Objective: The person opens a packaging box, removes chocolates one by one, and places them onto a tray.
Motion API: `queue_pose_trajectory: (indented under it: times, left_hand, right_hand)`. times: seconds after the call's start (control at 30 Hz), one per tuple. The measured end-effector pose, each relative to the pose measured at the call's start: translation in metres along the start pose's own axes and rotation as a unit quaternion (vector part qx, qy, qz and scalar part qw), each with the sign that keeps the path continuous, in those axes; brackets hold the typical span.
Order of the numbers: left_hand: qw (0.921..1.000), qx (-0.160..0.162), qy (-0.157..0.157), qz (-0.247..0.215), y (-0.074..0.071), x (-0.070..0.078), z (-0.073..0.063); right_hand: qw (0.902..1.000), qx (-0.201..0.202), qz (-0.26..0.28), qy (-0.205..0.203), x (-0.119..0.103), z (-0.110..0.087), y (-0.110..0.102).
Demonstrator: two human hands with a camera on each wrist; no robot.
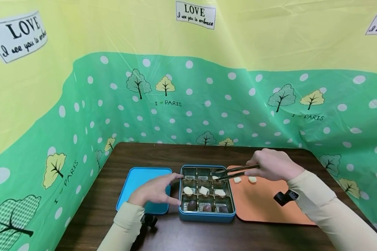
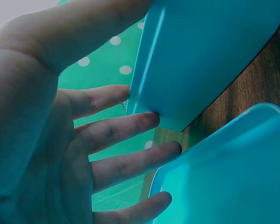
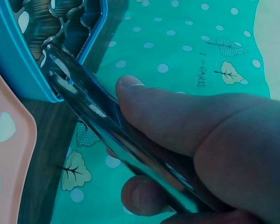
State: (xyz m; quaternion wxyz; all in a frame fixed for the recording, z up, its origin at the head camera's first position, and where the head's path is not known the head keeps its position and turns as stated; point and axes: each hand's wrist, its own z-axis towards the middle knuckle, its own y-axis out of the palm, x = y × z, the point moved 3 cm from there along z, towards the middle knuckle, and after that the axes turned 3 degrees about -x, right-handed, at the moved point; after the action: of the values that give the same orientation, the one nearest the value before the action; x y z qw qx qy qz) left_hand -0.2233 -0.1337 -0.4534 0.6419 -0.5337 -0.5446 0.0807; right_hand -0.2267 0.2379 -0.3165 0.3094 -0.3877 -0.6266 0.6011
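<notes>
My right hand (image 1: 271, 164) grips a pair of dark metal tongs (image 1: 238, 170). The tongs' tips reach into the back right compartment of a blue box (image 1: 207, 218), where a white piece (image 1: 215, 178) lies at them; whether they pinch it I cannot tell. White chocolate-like pieces (image 1: 203, 190) fill the middle row of compartments, and dark chocolates (image 1: 207, 207) the front row. My left hand (image 1: 155, 190) has its thumb and a finger spread along the box's left side. In the left wrist view its fingers (image 2: 126, 170) are nearly straight.
Left of the box lies a blue lid (image 1: 147, 174), partly under my left hand. An orange mat (image 1: 264, 205) at the right bears two white pieces (image 1: 252, 179). Everything stands on a dark wooden table (image 1: 163, 233), with a patterned green and yellow curtain (image 1: 188, 122) around it.
</notes>
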Motion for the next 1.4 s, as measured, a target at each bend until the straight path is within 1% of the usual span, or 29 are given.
queue_pose_trajectory:
  times: [0.23, 0.43, 0.7, 0.93, 1.23, 1.4]
  left_hand:
    - [1.0, 0.005, 0.001, -0.003, -0.003, -0.001, 0.001]
    - [1.0, 0.004, 0.0, -0.002, -0.001, -0.001, 0.002]
    - [1.0, 0.003, -0.001, -0.004, 0.0, -0.002, 0.001]
    - [1.0, 0.001, 0.002, -0.005, 0.0, -0.001, 0.002]
    - [1.0, -0.001, 0.005, -0.005, -0.001, -0.001, 0.001]
    - [1.0, -0.001, 0.006, -0.006, 0.0, -0.001, 0.001]
  right_hand:
    - [0.9998, -0.016, -0.009, 0.009, -0.005, 0.006, -0.002]
    - [0.9994, -0.028, -0.003, 0.019, -0.005, 0.008, -0.001]
    - [0.999, -0.032, -0.012, 0.027, -0.006, 0.008, -0.004]
    - [0.9989, -0.035, -0.013, 0.029, -0.01, 0.01, 0.0]
    - [0.9986, -0.034, -0.03, 0.028, -0.014, 0.012, 0.001]
    - [0.998, -0.043, -0.032, 0.034, -0.016, 0.014, 0.003]
